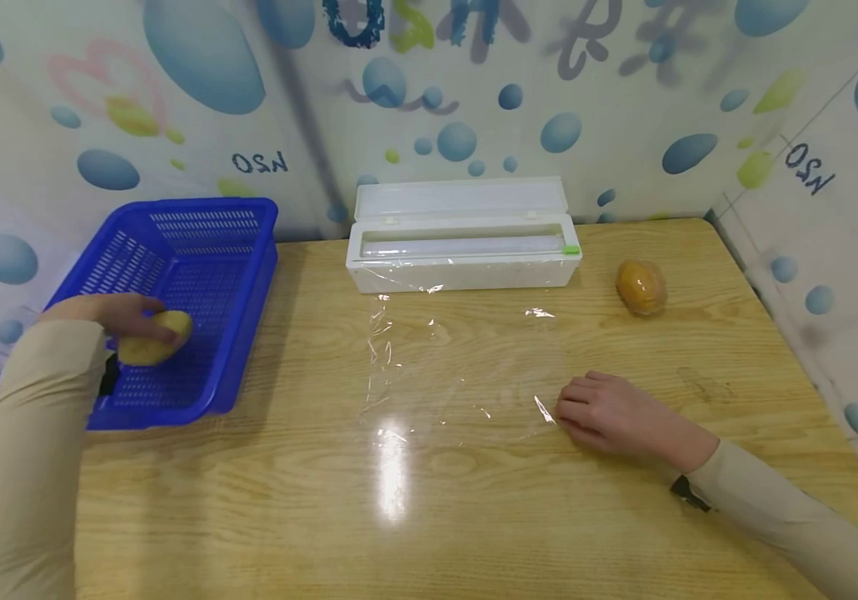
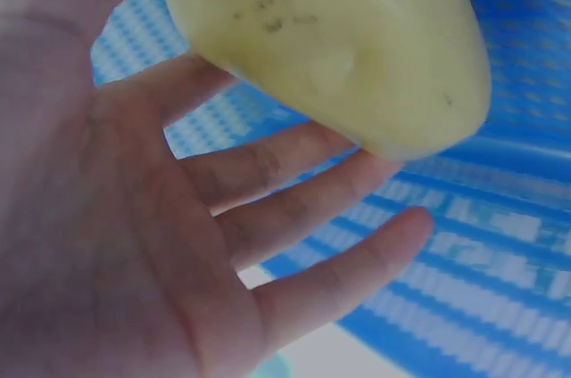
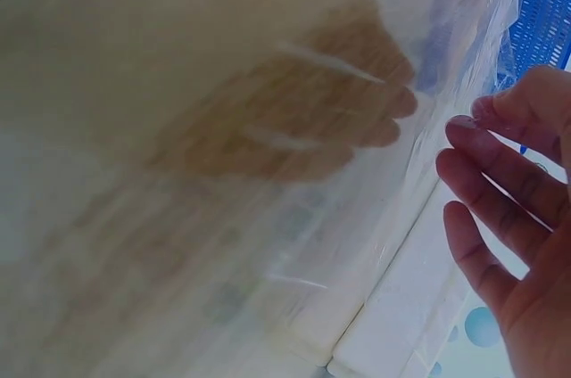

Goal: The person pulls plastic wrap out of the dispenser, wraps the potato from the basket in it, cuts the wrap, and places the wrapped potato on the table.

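Observation:
My left hand [image 1: 110,315] reaches inside the blue basket and grips a potato [image 1: 147,350] between thumb and fingers. Up close in the left wrist view, the potato [image 2: 357,48] is pale yellow with dark specks, and the little finger stretches away from it. Over the table, my right hand [image 1: 616,417] pinches the edge of transparent plastic wrap [image 1: 466,375] between thumb and index finger, the other fingers loosely bent in the right wrist view. The sheet runs from the white wrap dispenser [image 1: 466,275], whose lid is raised, toward the right hand.
The blue basket [image 1: 249,333] stands at the table's left. A yellow-orange, roundish item in shiny film [image 1: 641,287] lies at the back right. Patterned walls border the wooden table [image 1: 519,525] behind and on the right. A small green piece [image 1: 571,250] sits at the dispenser's right end.

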